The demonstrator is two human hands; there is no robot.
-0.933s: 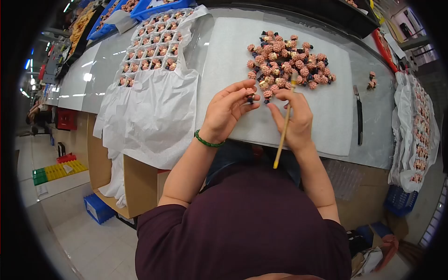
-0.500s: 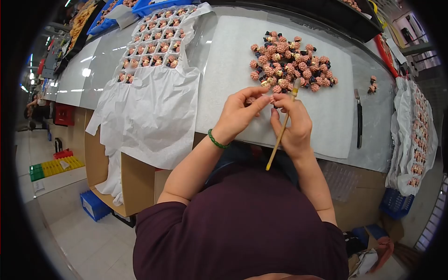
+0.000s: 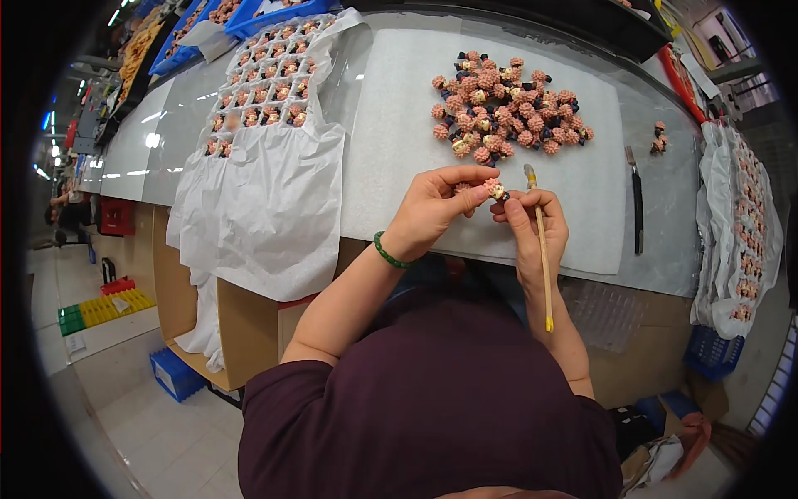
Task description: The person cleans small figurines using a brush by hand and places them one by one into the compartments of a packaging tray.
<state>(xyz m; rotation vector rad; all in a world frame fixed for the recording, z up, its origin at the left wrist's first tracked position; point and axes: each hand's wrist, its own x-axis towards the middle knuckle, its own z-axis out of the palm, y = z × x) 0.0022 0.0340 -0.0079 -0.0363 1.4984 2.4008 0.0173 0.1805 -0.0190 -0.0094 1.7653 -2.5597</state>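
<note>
Between thumb and fingers my left hand (image 3: 436, 205) pinches a small pink-headed figurine (image 3: 495, 189) with a pale face and dark base. A second pink piece (image 3: 463, 190) shows partly behind the left thumb, in the same hand. My right hand (image 3: 536, 229) is closed at the figurine's dark end and also holds a thin wooden brush (image 3: 543, 258), its bristles pointing up and away. Beyond both hands a pile of similar figurines (image 3: 507, 108) lies on a white foam sheet (image 3: 399, 108).
At the left, a compartment tray of figurines (image 3: 270, 75) stands by crumpled white paper (image 3: 262, 200). A black-handled tool (image 3: 637, 208) and loose figurines (image 3: 659, 140) lie right of the foam. Another wrapped tray (image 3: 744, 224) is at the far right. Blue bins (image 3: 274, 18) stand at the back.
My hands have come together around the figurine, which was near the right fingers before. The brush has swung, its lower end now further right. The camera view has shifted slightly.
</note>
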